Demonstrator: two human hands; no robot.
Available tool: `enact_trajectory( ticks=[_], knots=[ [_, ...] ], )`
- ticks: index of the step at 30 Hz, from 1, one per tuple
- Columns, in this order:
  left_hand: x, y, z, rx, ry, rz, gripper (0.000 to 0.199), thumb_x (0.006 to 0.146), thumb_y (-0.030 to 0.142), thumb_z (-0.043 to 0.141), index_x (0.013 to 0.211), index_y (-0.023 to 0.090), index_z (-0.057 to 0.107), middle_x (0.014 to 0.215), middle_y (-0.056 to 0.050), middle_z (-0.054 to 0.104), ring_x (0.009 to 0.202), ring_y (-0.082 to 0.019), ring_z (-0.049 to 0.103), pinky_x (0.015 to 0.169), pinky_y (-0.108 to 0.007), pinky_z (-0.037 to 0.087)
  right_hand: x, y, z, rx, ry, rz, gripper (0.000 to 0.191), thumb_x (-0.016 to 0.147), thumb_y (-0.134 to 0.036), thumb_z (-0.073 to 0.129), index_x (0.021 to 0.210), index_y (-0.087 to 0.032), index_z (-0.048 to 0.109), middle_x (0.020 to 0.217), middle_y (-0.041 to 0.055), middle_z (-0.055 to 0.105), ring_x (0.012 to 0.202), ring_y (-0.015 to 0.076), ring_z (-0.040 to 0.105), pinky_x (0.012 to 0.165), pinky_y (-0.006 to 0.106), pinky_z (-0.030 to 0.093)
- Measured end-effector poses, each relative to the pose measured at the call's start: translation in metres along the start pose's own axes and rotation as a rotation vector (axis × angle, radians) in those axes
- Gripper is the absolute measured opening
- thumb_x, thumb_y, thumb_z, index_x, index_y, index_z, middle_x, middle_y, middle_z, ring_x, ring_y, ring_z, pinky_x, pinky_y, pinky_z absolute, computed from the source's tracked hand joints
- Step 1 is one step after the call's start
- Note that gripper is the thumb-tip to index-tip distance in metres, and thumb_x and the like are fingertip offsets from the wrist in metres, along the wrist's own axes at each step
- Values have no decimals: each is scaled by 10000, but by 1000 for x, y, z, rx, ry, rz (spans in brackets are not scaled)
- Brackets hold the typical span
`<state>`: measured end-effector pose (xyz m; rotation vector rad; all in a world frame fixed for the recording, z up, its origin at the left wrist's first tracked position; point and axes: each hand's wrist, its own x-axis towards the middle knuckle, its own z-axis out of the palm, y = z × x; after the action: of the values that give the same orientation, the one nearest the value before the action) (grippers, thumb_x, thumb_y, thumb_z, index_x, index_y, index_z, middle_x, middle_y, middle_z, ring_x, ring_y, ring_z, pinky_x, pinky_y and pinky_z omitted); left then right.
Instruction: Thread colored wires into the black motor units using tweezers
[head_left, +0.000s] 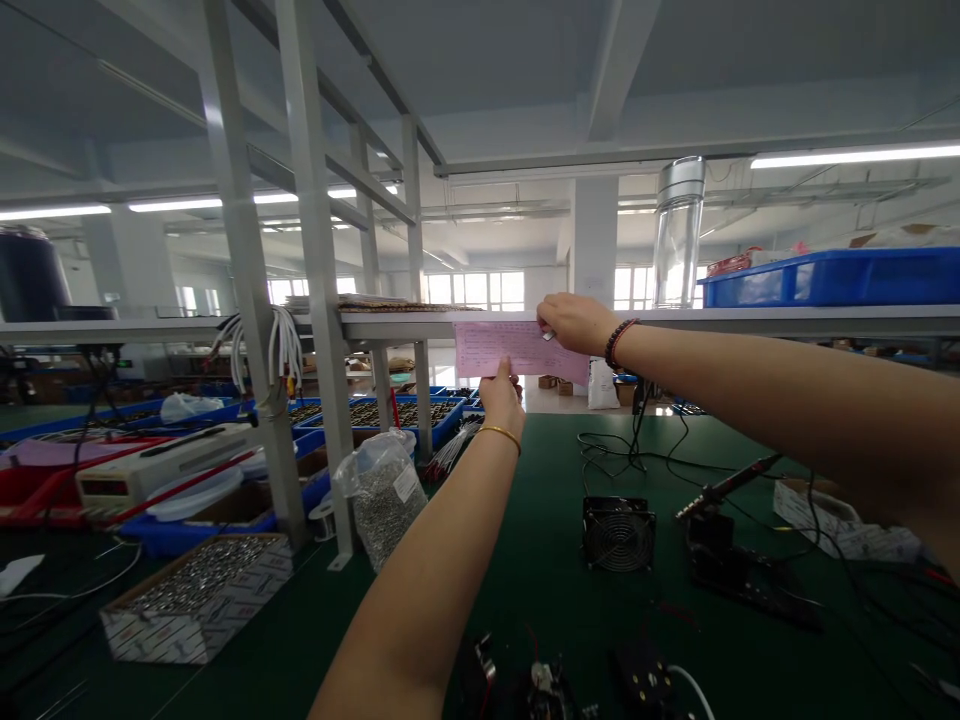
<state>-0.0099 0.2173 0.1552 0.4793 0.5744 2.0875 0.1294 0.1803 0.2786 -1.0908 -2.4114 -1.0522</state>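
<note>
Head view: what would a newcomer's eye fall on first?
Probably the pink sheet with writing on it, mid-picture at the front edge of the pale shelf, with the left hand at its lower edge and the right hand at its top. Next, the bright blue tray on the shelf at the right, and the clear bottle standing beside it.

Pink slip, blue tray, plain green tabletop.

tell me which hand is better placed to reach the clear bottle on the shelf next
Probably the right hand: it is at the shelf edge, nearer the bottle, while the left hand is lower and farther away.
</note>
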Motion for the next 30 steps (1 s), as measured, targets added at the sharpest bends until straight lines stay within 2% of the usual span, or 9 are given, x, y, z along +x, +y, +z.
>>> enact_trajectory(
  ticks=[5, 12, 18, 23, 26, 30],
  knots=[
    [-2, 4, 2, 37, -6, -37, 257, 1051, 343, 718, 1207, 142, 686, 1080, -55, 720, 836, -158, 711, 709, -299, 639, -2, -1, -1, -7, -11, -13, 249, 1084, -137, 494, 1231, -106, 693, 1240, 199, 725, 1072, 312, 673, 749, 352, 493],
    [-4, 7, 3, 57, 5, -38, 245, 1055, 346, 713, 1183, 139, 687, 1029, -40, 714, 776, -137, 693, 656, -266, 619, 1, -2, -5, 6, -21, 43, 243, 1009, -101, 560, 1187, -161, 713, 1209, 150, 760, 1047, 303, 691, 704, 318, 443],
    [-3, 7, 3, 71, 16, -34, 254, 1053, 345, 715, 1201, 141, 685, 1059, -49, 717, 808, -148, 703, 680, -281, 631, 3, 1, -9, 25, -8, 102, 296, 1014, -129, 601, 1306, -127, 650, 1136, 162, 784, 973, 317, 713, 680, 321, 419],
    [-4, 6, 3, 85, 21, -33, 253, 1052, 338, 716, 1209, 142, 683, 1070, -51, 717, 817, -150, 705, 686, -284, 633, 0, -2, -7, 8, -13, 51, 210, 1034, -127, 591, 1211, -169, 695, 1180, 138, 772, 1031, 287, 711, 694, 304, 443],
    [-3, 6, 3, 93, 24, -30, 253, 1052, 339, 716, 1208, 142, 683, 1068, -50, 715, 814, -150, 703, 683, -282, 631, -2, -5, -4, -24, -8, 18, 197, 1066, -149, 556, 1206, -151, 695, 1223, 171, 742, 1054, 286, 703, 688, 304, 457],
    [-1, 5, 3, 100, 25, -30, 288, 1049, 350, 718, 1250, 148, 679, 1148, -72, 717, 907, -183, 722, 764, -336, 653, -3, -8, -2, -80, -8, -8, 232, 1093, -159, 501, 1232, -124, 682, 1190, 200, 725, 1028, 295, 696, 681, 313, 469]
  ],
)
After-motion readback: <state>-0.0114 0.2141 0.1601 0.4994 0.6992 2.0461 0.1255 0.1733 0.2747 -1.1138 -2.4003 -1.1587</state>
